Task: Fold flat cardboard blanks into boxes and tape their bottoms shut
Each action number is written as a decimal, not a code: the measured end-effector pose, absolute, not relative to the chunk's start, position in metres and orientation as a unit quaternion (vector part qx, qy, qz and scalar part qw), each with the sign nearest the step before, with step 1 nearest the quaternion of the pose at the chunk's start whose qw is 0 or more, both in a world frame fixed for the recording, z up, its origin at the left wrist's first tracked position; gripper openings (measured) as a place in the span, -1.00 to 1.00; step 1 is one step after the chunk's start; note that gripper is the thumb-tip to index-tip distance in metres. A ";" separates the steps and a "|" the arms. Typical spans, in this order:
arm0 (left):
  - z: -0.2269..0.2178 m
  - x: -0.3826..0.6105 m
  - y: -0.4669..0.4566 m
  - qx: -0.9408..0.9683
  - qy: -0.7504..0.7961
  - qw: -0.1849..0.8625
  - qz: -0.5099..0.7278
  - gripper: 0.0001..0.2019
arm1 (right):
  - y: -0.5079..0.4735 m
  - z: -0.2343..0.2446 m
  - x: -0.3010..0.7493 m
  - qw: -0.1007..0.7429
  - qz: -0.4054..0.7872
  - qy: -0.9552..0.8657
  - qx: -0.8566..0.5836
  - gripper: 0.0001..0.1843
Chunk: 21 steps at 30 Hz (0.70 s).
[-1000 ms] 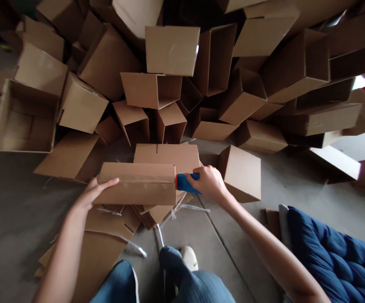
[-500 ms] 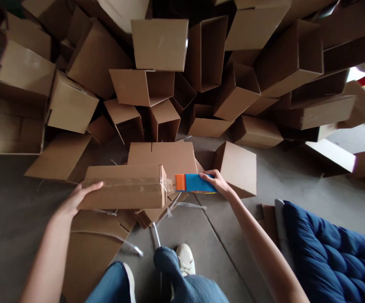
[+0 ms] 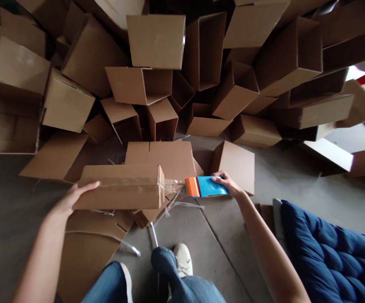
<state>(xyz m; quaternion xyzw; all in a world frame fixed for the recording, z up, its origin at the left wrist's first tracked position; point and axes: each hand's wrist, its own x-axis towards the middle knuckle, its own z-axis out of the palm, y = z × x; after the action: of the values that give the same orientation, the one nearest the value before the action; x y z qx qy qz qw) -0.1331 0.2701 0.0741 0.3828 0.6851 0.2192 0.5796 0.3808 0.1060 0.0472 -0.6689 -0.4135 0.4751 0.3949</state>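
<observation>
A long cardboard box (image 3: 119,195) lies sideways in front of me, a strip of clear tape along its seam. My left hand (image 3: 77,198) grips the box's left end, thumb on top and the other fingers hidden behind it. In my right hand (image 3: 228,184) is a blue and orange tape dispenser (image 3: 212,186), held to the right of the box. Clear packing tape (image 3: 173,185) stretches between the dispenser and the box's right end. Beneath the box are flat cardboard sheets (image 3: 160,153) in a stack.
Many open cardboard boxes (image 3: 155,42) are piled across the far side. A dark blue tufted cushion (image 3: 330,248) lies at the lower right on the concrete floor (image 3: 214,269). Loose plastic straps (image 3: 189,205) trail near my shoes (image 3: 183,259).
My right hand has moved right with the tape dispenser, away from the box, and a longer stretch of clear tape shows between them. The left hand keeps its hold on the box.
</observation>
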 end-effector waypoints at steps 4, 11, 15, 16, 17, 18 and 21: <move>0.077 -0.131 0.270 0.390 0.673 0.589 0.218 -0.31 | 0.106 0.056 0.381 0.365 0.459 -0.428 -0.688 -0.31; 0.078 -0.131 0.269 0.403 0.676 0.579 0.212 -0.37 | 0.115 0.085 0.369 0.276 0.447 -0.472 -0.708 -0.38; 0.082 -0.123 0.268 0.412 0.678 0.571 0.212 -0.36 | 0.129 0.096 0.348 0.230 0.462 -0.512 -0.687 -0.39; 0.084 -0.120 0.268 0.415 0.675 0.571 0.214 -0.35 | 0.134 0.098 0.340 0.216 0.445 -0.531 -0.688 -0.39; 0.085 -0.118 0.268 0.419 0.673 0.571 0.215 -0.34 | 0.138 0.099 0.332 0.203 0.421 -0.550 -0.692 -0.38; 0.087 -0.116 0.268 0.423 0.672 0.569 0.214 -0.34 | 0.142 0.101 0.322 0.190 0.394 -0.567 -0.698 -0.38; 0.091 -0.112 0.269 0.437 0.676 0.557 0.206 -0.36 | 0.148 0.111 0.291 0.147 0.303 -0.591 -0.733 -0.41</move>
<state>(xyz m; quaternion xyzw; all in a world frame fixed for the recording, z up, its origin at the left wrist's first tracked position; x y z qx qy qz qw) -0.1117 0.2690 0.0910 0.4367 0.6756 0.2063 0.5570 0.2913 0.1481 0.1110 -0.7332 -0.5908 0.3028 0.1473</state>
